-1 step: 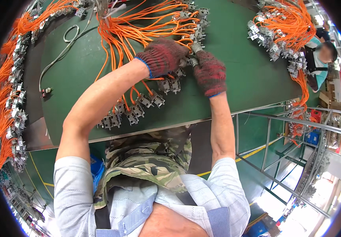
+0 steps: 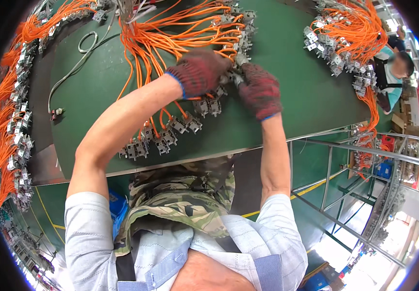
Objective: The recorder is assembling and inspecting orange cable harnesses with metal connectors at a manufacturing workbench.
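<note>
My left hand (image 2: 202,72), in a dark red and black knit glove with a blue cuff edge, curls closed over a grey metal connector at the edge of the cable fan. My right hand (image 2: 260,92), gloved alike, meets it from the right, its worn grey fingertips pinched at the same spot. The gloves mostly cover the connector, and motion smears them slightly. Orange cables (image 2: 146,41) spread from a bundle at the top toward both hands. More metal connectors (image 2: 166,138) on the cable ends lie in a curved row on the green tabletop (image 2: 306,102).
A grey cable (image 2: 76,63) with a small plug lies left of the bundle. Heaps of orange cables with connectors stand at the far left (image 2: 8,136) and upper right (image 2: 350,36). Metal rails (image 2: 330,145) run beyond the table's right front edge. A person (image 2: 388,80) is at the right.
My right hand has shifted very slightly right, and its wrist has turned a little. My left glove is more blurred. The connectors and cables on the table lie as before.
</note>
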